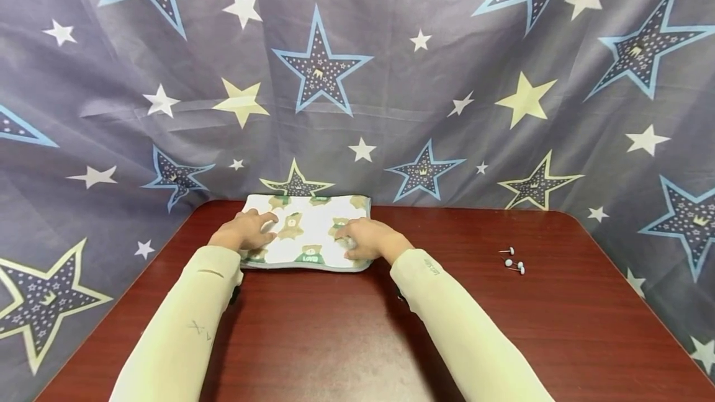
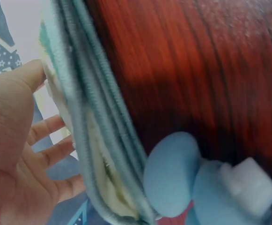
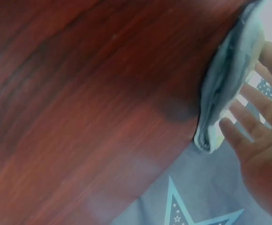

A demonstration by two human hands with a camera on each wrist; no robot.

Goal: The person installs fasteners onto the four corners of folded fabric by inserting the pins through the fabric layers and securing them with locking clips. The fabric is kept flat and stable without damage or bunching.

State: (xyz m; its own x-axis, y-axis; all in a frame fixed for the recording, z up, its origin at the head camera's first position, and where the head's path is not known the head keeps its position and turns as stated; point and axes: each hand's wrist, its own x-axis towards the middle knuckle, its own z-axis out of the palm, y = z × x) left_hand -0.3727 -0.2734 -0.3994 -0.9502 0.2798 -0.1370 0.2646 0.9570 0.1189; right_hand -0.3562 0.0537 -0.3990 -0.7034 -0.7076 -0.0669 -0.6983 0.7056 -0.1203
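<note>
A folded cloth (image 1: 304,256), white with brown bears and a grey-blue edging, lies at the far side of the table; its stacked layers show along the edge in the left wrist view. My left hand (image 1: 247,229) rests on its left part, fingers spread. On the right part rests my right hand (image 1: 365,237), with a small pale shape under its fingers in the head view. Relaxed, parted fingers of both hands reach over the cloth's top in the wrist views. Beside the cloth's edge in the left wrist view are light-blue rounded pieces (image 2: 172,173) with a white block.
Several pins (image 1: 521,265) with pale round heads and thin shafts lie at the right of the dark red wooden table (image 1: 313,327). A grey curtain (image 1: 385,110) printed with stars hangs right behind the table's far edge and along both sides.
</note>
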